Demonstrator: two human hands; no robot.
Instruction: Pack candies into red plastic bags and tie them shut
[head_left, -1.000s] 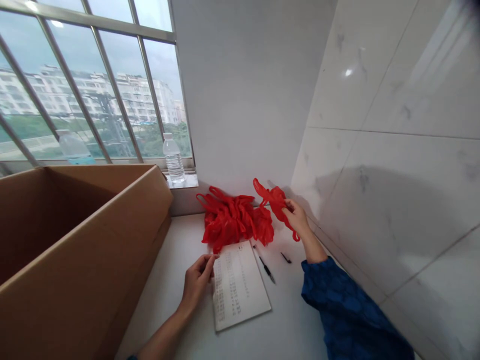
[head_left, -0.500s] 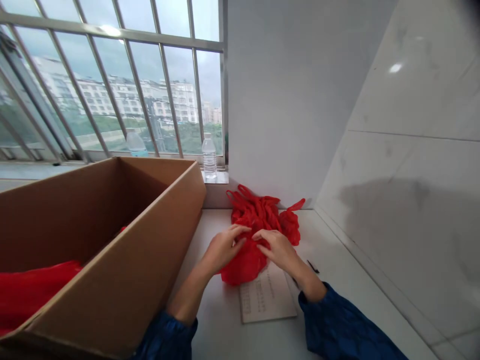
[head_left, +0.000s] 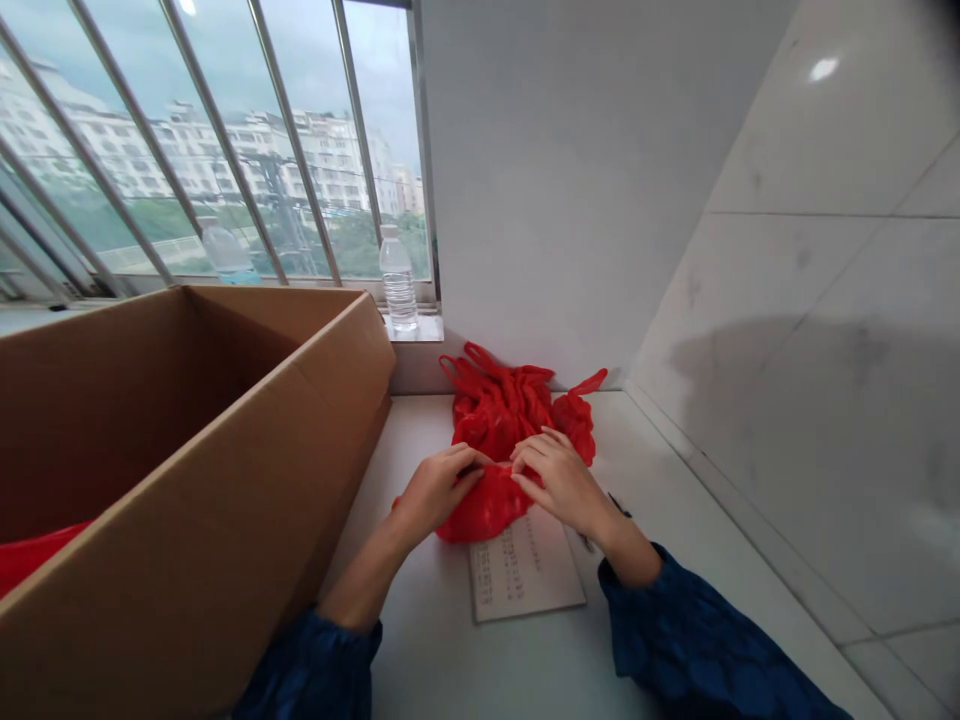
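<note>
A red plastic bag [head_left: 487, 508] lies on the white table, partly over a sheet of paper with writing [head_left: 525, 575]. My left hand [head_left: 441, 488] pinches the bag's upper edge from the left. From the right, my right hand [head_left: 553, 477] pinches the same edge, its fingertips a little apart from those of the left. Just behind both hands, against the wall, sits a heap of red bags [head_left: 502, 400] with loop handles. A smaller red bunch [head_left: 574, 425] rests at the heap's right side.
A large cardboard box [head_left: 247, 480] stands at the left with red material [head_left: 37, 552] inside. A clear bottle [head_left: 397, 280] and another bottle [head_left: 225, 255] are by the barred window. A small dark object [head_left: 618, 505] lies beside my right wrist.
The view has shifted, so the box, window and table sit higher and further left. My fingers have closed on the bag's edge.
</note>
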